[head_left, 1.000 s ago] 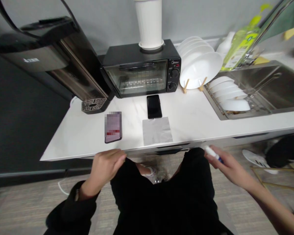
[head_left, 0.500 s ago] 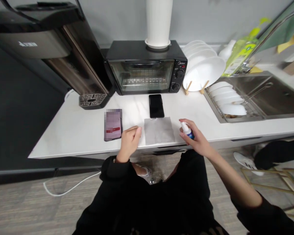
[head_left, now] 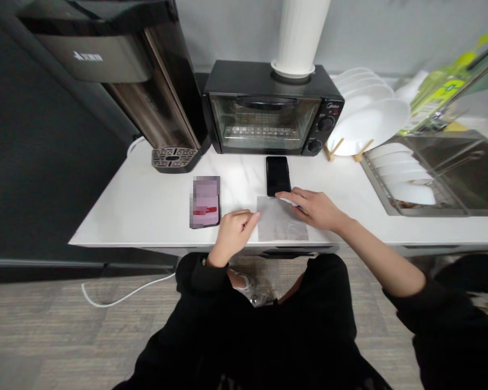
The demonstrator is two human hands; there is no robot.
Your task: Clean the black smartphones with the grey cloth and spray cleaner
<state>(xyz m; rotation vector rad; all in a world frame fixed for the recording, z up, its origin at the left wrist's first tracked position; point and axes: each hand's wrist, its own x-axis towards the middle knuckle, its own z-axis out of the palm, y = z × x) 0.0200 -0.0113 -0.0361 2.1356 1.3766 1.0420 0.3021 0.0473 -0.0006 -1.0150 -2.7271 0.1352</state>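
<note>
Just beyond right hand fingertips lies black phone; hand flat, holding nothing visible, on grey cloth. Left hand pinches cloth's edge. Best pin cloth flat on tabletop.

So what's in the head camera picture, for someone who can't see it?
A person's left hand and right hand rest on a grey cloth lying flat at the front edge of a white counter. A black phone lies just behind the cloth, a second phone to its left, and a toaster oven stands at the back.
</note>
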